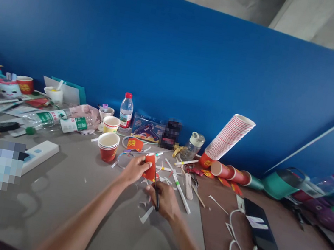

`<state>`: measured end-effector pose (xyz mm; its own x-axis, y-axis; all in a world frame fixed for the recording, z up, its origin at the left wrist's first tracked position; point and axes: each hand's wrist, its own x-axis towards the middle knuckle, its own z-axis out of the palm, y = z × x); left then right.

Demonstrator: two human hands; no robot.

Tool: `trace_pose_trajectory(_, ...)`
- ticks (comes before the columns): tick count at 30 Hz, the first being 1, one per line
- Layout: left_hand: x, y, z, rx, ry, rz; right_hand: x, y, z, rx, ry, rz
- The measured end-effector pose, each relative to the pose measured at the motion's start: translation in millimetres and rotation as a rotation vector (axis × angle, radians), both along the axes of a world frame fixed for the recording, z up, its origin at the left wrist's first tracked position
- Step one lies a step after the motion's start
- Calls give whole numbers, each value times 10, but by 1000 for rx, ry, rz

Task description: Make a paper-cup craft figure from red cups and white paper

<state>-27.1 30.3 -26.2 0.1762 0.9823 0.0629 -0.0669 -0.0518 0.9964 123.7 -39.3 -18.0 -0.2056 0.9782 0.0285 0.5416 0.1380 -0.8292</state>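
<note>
My left hand (136, 170) is closed around a red paper cup piece (150, 168), with the thumb over its front. In my right hand (167, 198) are black-handled scissors (157, 194), fingers wrapped about the handles. The scissors point up at the lower edge of the red piece; whether the blades are apart I cannot tell. Both hands are above the grey table, close together. White paper scraps (146, 215) lie beneath them. Just left of my left hand stands a stack of red paper cups (108, 147).
A tall leaning stack of paper cups (227, 140), a glass jar (192, 146) and a red-capped bottle (126, 113) stand along the blue partition (166, 56). Markers (181, 193) lie right of the hands. A power strip (40, 156) is at left, a white cable (234, 249) at right.
</note>
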Motion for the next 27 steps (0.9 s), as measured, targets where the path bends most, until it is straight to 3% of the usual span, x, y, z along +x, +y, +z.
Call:
trace_pose_trajectory(12, 25, -25, 7, -30, 22, -18, -32, 12, -162, 43, 27, -43)
trace_pose_trajectory(27, 15, -79, 78, 20, 155, -81, -18, -3, -27, 18, -3, -58)
